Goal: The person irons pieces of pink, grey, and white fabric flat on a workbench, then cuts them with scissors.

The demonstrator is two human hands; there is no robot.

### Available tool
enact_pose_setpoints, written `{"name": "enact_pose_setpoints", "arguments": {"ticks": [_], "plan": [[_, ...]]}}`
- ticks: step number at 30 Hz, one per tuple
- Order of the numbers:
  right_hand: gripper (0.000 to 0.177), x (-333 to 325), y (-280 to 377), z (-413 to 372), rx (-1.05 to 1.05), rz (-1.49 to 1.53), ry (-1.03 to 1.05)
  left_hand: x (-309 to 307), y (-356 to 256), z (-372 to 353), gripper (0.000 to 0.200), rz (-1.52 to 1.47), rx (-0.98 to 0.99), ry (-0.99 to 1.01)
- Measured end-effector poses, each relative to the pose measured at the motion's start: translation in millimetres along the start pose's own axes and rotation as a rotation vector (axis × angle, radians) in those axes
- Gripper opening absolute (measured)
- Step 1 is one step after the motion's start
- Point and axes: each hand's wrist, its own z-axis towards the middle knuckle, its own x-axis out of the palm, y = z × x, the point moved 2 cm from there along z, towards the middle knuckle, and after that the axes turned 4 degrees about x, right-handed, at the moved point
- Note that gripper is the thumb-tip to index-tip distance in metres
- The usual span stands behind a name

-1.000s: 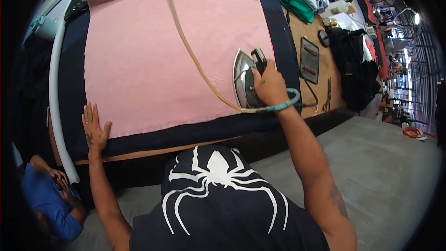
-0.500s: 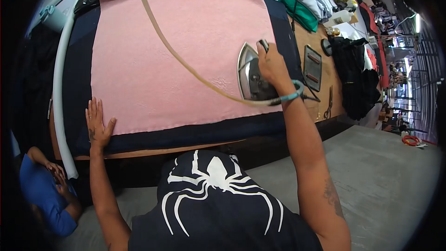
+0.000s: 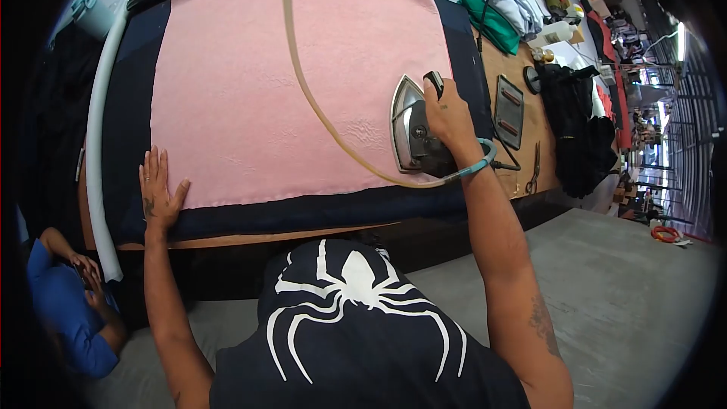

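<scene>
A large pink cloth [image 3: 242, 91] lies over the dark padded surface [image 3: 295, 210] of the table, with small wrinkles near its middle right. Flat on its front left corner rests my left hand [image 3: 160, 191], fingers stretched out. My right hand [image 3: 452, 120] is wrapped round the handle of a steam iron [image 3: 411, 130]. The iron sits at the cloth's right side, its pointed tip facing the far edge. From its rear a pale hose [image 3: 314, 110] arcs up across the cloth. The iron's soleplate underside is hidden.
Right of the cloth are a metal iron rest [image 3: 510, 112], scissors [image 3: 535, 168] and a black cloth pile [image 3: 579, 125]. Green fabric [image 3: 485, 11] and other garments lie at the back right. A white pipe [image 3: 97, 129] borders the left side. A person in blue [image 3: 79, 318] sits at lower left.
The hose has swung to the right over the cloth. My right hand and the iron have shifted very slightly. My left hand stays flat at the front left corner.
</scene>
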Motion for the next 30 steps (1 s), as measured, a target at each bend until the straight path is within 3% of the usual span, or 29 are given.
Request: {"name": "enact_pose_setpoints", "arguments": {"ticks": [2,4,6,7,17,19,21,23,24,26,30], "plan": [[0.056,-2,-8,-11,-0.027,0.008,0.007,0,-2,2,0.078,-0.010,-0.004,0.000],[0.069,-6,-11,-41,-0.400,-0.249,-0.151,-1,0,2,0.078,-0.016,-0.026,0.001],[0.089,-23,-20,-81,-0.612,-0.388,-0.142,-1,-1,1,0.078,-0.024,-0.012,-0.009],[0.094,-24,-31,-93,-0.547,-0.400,-0.052,0,-1,1,0.078,-0.031,-0.017,-0.008],[0.092,-17,-37,-99,-0.512,-0.454,-0.085,-5,-3,3,0.079,-0.039,-0.025,0.003],[0.090,-23,-30,-92,-0.550,-0.294,-0.094,-6,-4,0,0.080,-0.044,-0.028,0.007],[0.079,-9,-26,-57,-0.535,-0.170,-0.073,-6,-3,1,0.080,-0.043,-0.026,0.011],[0.062,13,-32,-20,-0.452,-0.075,-0.288,-7,-4,1,0.080,-0.046,-0.021,0.005],[0.062,12,-24,-5,-0.457,-0.070,-0.288,-8,-4,1,0.080,-0.055,-0.015,0.006],[0.051,14,-20,24,-0.091,0.165,0.041,-6,-3,2,0.079,-0.044,-0.021,0.010],[0.051,16,-15,42,-0.108,0.068,-0.027,-5,-4,2,0.079,-0.029,-0.026,0.026]]}}
